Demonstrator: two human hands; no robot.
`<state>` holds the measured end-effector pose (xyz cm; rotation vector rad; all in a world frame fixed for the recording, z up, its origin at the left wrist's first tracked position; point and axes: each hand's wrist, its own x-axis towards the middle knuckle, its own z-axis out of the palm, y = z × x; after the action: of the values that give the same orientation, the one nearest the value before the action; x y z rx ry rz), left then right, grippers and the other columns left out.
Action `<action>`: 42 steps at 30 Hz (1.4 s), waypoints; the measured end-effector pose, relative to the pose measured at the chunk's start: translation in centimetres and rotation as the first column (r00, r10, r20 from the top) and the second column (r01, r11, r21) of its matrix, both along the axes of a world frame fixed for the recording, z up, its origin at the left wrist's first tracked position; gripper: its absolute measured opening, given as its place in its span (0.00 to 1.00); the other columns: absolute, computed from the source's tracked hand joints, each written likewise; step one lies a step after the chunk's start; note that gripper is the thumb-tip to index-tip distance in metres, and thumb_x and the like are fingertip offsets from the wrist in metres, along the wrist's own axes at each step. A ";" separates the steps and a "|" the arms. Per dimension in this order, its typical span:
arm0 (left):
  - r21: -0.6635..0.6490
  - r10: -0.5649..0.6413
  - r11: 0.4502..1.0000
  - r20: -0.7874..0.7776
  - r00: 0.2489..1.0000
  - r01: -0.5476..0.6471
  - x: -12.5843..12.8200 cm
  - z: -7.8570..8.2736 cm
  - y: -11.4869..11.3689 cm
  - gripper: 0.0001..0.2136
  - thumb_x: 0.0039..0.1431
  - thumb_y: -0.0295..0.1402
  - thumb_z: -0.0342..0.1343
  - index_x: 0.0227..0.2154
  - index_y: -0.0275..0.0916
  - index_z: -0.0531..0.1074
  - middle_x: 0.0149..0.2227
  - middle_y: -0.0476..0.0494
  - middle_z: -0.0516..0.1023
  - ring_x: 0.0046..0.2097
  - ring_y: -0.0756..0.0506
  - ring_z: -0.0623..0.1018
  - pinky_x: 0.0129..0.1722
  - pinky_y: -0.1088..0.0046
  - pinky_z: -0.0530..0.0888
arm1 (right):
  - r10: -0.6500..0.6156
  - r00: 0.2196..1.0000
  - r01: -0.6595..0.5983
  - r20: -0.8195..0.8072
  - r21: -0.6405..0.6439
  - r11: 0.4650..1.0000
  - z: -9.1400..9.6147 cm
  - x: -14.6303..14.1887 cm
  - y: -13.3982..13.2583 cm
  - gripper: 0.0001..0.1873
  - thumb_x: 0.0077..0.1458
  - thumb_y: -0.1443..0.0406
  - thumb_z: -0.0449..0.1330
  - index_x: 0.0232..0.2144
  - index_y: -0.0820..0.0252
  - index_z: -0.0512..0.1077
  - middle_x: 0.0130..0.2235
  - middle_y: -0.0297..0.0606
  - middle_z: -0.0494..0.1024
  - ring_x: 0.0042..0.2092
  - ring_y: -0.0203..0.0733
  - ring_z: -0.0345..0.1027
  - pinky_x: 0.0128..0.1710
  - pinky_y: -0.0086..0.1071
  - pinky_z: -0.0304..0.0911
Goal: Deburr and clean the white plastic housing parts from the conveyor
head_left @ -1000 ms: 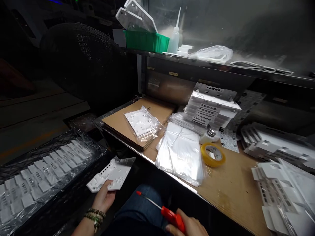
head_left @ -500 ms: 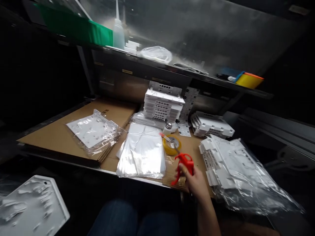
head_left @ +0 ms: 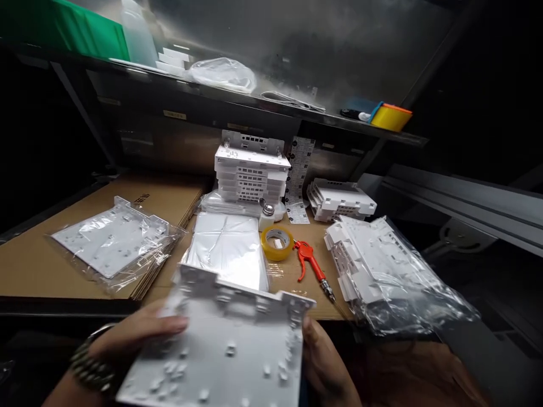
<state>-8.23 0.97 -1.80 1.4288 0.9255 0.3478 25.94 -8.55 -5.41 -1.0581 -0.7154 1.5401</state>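
Observation:
A white moulded plastic panel [head_left: 237,356] with small raised clips fills the lower middle of the view, tilted toward me. My left hand [head_left: 131,330] grips its left edge, thumb on the face and the other fingers hidden behind. On the opposite edge my right hand [head_left: 324,362] is closed, its fingers partly out of sight. Just beyond the panel lies a stack of clear plastic bags [head_left: 227,243]. The red air blow gun [head_left: 311,263] rests on the bench beside a roll of yellow tape [head_left: 276,244].
At left, a bagged white panel [head_left: 114,234] lies on stacked cardboard [head_left: 127,189]. Stacked white panels [head_left: 252,169] stand at the back. More panels in a clear bag [head_left: 390,265] occupy the right, near a smaller stack [head_left: 341,200]. A metal shelf [head_left: 237,100] overhangs the bench.
The blow gun has left my right hand and now lies on the bench. The white panel, earlier at lower left, is now in front of me between both hands. The view has shifted.

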 end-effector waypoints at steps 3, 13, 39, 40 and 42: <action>0.204 -0.096 0.973 -0.041 0.995 0.103 5.1 1.0 3.2 0.37 0.61 0.68 0.41 0.51 0.43 0.78 0.49 0.37 0.84 0.51 0.34 0.82 0.54 0.53 0.78 | -0.267 0.951 0.226 -0.156 -0.239 0.944 -2.0 2.7 -4.3 0.26 0.51 0.48 0.73 0.45 0.59 0.81 0.45 0.48 0.86 0.54 0.62 0.77 0.58 0.56 0.68; 0.549 -0.185 0.679 -0.514 0.837 0.487 7.1 -2.0 8.3 0.28 0.41 0.49 0.76 0.43 0.42 0.76 0.39 0.38 0.81 0.44 0.31 0.79 0.44 0.59 0.73 | -0.781 0.621 0.780 0.072 -0.155 0.606 -0.4 8.8 -7.9 0.39 0.57 0.48 0.68 0.67 0.47 0.66 0.58 0.41 0.81 0.62 0.58 0.72 0.66 0.55 0.64; 0.107 0.171 0.980 -0.027 0.985 -0.167 5.5 -2.9 8.9 0.20 0.55 0.53 0.67 0.36 0.40 0.77 0.39 0.43 0.79 0.45 0.40 0.80 0.48 0.60 0.78 | -0.700 0.714 0.687 -0.006 -0.191 0.701 0.4 6.2 -4.1 0.37 0.57 0.45 0.66 0.63 0.51 0.71 0.55 0.45 0.83 0.56 0.60 0.77 0.62 0.57 0.66; 0.146 0.192 0.972 -0.025 0.981 -0.186 5.6 -2.6 8.8 0.19 0.55 0.52 0.68 0.36 0.41 0.77 0.41 0.42 0.80 0.46 0.40 0.79 0.50 0.61 0.77 | -0.666 0.745 0.653 -0.015 -0.185 0.734 0.3 6.1 -3.9 0.35 0.58 0.43 0.63 0.61 0.51 0.73 0.54 0.45 0.83 0.57 0.60 0.76 0.62 0.57 0.66; 0.198 0.229 0.955 -0.009 0.973 -0.223 5.9 -2.1 8.4 0.18 0.55 0.49 0.69 0.36 0.42 0.74 0.40 0.44 0.80 0.46 0.41 0.79 0.50 0.63 0.75 | -0.568 0.823 0.561 -0.005 -0.152 0.814 -0.2 5.8 -3.5 0.34 0.60 0.40 0.58 0.56 0.54 0.78 0.51 0.48 0.84 0.57 0.61 0.76 0.60 0.58 0.67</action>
<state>-2.35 9.41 -3.88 1.5130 1.1093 0.6024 31.74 -12.00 -5.66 -1.2014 -0.2111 1.0983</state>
